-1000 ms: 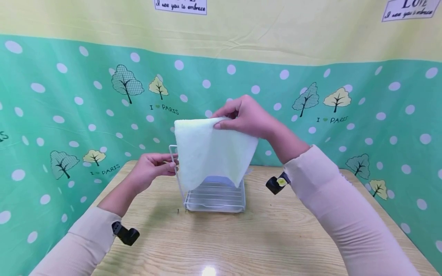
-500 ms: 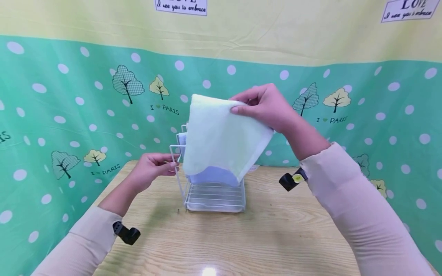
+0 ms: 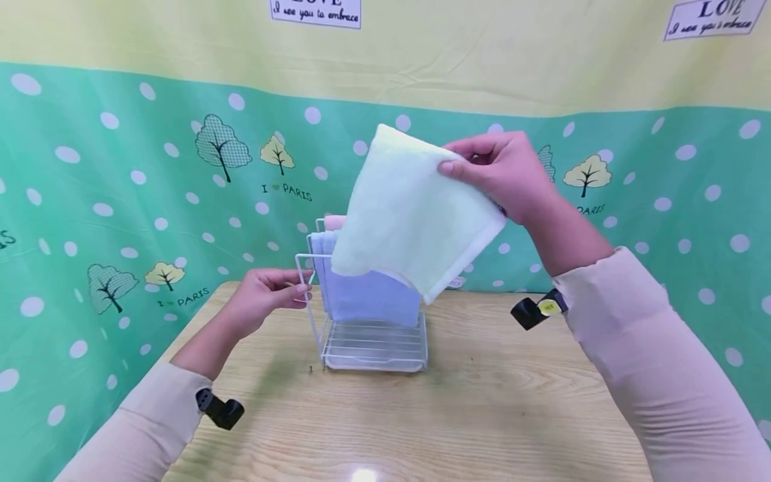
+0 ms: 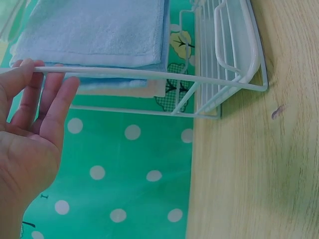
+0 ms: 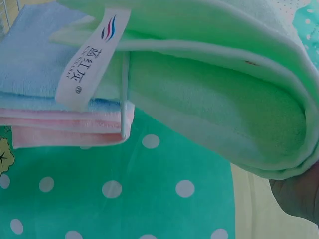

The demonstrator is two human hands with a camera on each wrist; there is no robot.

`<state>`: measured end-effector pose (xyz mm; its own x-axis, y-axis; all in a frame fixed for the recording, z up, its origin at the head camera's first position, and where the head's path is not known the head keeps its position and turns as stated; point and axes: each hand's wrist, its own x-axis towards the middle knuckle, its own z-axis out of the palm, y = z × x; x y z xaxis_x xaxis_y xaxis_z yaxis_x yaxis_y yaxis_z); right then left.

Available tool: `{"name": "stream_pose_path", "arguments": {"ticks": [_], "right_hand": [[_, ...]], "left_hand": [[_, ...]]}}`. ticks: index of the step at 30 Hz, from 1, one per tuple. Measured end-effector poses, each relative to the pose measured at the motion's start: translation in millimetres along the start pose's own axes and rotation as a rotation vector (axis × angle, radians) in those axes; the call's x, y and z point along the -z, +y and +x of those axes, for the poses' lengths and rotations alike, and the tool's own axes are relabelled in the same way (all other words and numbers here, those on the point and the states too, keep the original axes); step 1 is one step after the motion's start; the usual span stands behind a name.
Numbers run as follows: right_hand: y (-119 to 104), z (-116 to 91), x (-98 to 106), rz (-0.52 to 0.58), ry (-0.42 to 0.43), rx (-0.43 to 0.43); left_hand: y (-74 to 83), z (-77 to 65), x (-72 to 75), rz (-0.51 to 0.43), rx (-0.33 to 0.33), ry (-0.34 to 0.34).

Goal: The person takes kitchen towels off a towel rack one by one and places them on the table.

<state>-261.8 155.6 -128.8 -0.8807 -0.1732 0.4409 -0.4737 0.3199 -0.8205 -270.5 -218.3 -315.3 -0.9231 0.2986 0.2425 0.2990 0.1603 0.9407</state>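
A pale green towel (image 3: pixel 415 207), folded over, hangs from my right hand (image 3: pixel 512 171), which pinches its upper edge between thumb and fingers. It is in the air above and in front of the white wire rack (image 3: pixel 373 345). My left hand (image 3: pixel 265 298) pinches the upright wire at the rack's left side; in the left wrist view the thumb and fingers (image 4: pixel 65 99) meet at that wire. A blue towel (image 3: pixel 373 298) drapes over a bar of the rack, and behind it a pink towel (image 3: pixel 334 222) shows. In the right wrist view a white label (image 5: pixel 92 59) sticks out from the green towel.
The rack stands on a wood-grain table (image 3: pixel 385 422) with a white tray (image 3: pixel 376 365) at its base. A green and yellow printed curtain (image 3: pixel 241 161) closes off the back and sides. Small dark marks lie near the rack's front left foot.
My right hand has moved up and to the right with the green towel, lifting it off the front of the rack. The blue and pink towels have come into view. The left hand stays put.
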Motion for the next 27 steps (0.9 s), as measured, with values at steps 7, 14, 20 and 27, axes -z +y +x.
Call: {"name": "stream_pose_path", "arguments": {"ticks": [7,14,20,27], "right_hand": [[6,-5,16,0.008,0.013,-0.061],[16,-10,34,0.011,-0.021,-0.092],[25,-14,46,0.103,-0.017,-0.108],[34,-18,60,0.241,0.047,-0.084]], "left_hand": [[0.4,-0.5,1.1,-0.006,0.004,-0.001],[-1.1,2.0,1.6,0.008,0.006,-0.006],[-1.4,2.2,1.8,-0.017,-0.006,-0.017],[-2.4,1.7,2.7,-0.041,-0.012,-0.016]]}}
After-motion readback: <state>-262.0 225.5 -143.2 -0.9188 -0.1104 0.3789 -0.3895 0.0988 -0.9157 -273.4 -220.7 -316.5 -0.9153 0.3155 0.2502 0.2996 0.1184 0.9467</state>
